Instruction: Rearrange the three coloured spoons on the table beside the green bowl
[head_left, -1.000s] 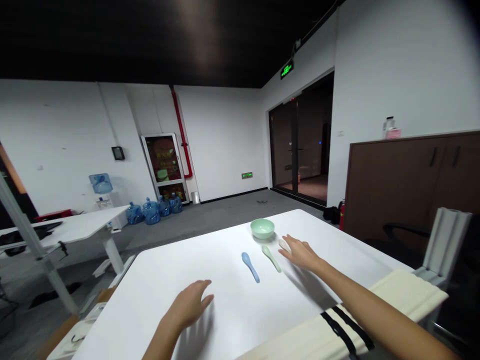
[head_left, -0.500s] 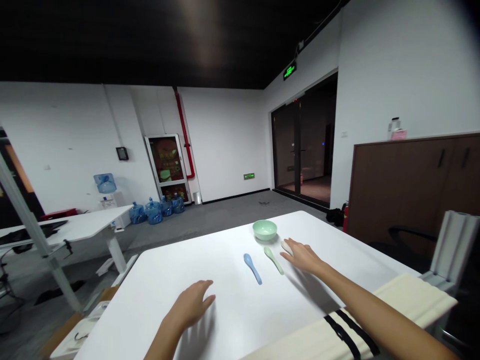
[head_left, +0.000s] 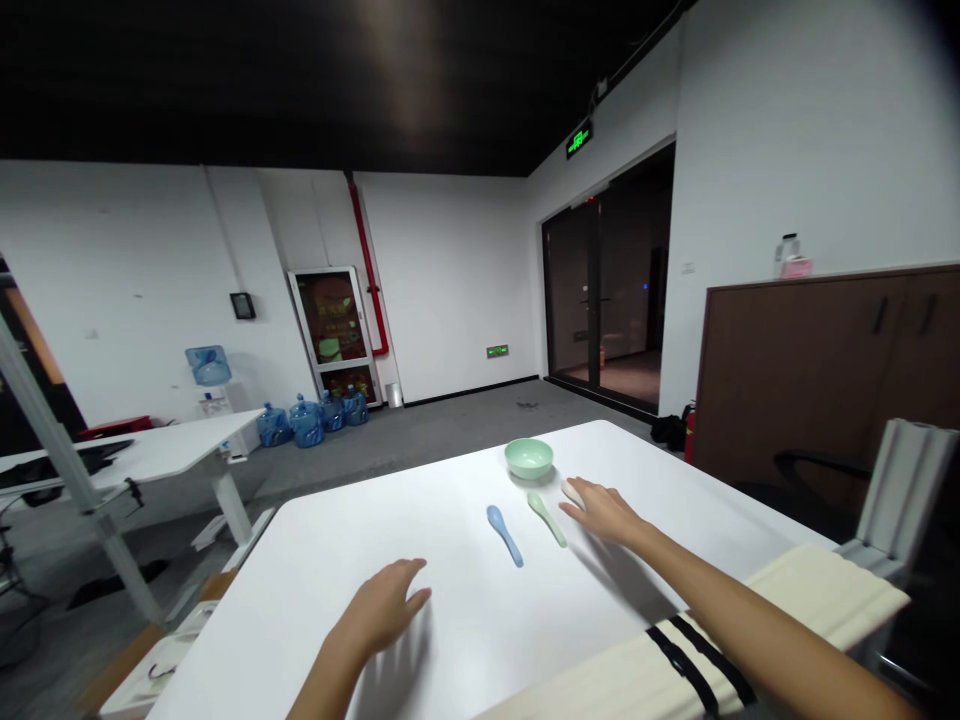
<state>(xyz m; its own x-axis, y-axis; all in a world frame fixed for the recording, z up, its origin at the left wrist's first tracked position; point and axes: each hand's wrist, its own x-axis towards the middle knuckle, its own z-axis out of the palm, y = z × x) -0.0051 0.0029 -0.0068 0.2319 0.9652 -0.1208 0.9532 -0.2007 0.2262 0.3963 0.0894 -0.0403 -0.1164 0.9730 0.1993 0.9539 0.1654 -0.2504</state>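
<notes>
Nearby, at the far side of the white table [head_left: 337, 540], the right hand [head_left: 604, 512] is seen laid palm down, its fingers stretched forward and kept loosely apart rather than curled. A small white spoon [head_left: 572, 490] is touched by the fingertips and is largely covered by them, so that only its rounded end is shown; no grip around it can be made out. Just to the left of that hand a pale green spoon [head_left: 546, 518] is laid flat on the table, and a blue spoon [head_left: 504, 534] is placed a little further left, both with their handles pointed toward the person and set apart from one another. A pale green bowl [head_left: 529, 458] is stood upright beyond the spoons, near the far edge of the table and close to the tip of the green spoon. The left hand [head_left: 386, 608] is rested flat on the table nearer to the person, well apart from the spoons, with its fingers spread and nothing held. A cream cloth with black stripes [head_left: 675, 660] is draped over the near right corner of the table, under the right forearm. A second white table [head_left: 150, 450] and several blue water bottles [head_left: 304, 420] are seen in the background on the left, and a brown cabinet [head_left: 810, 370] on the right.
</notes>
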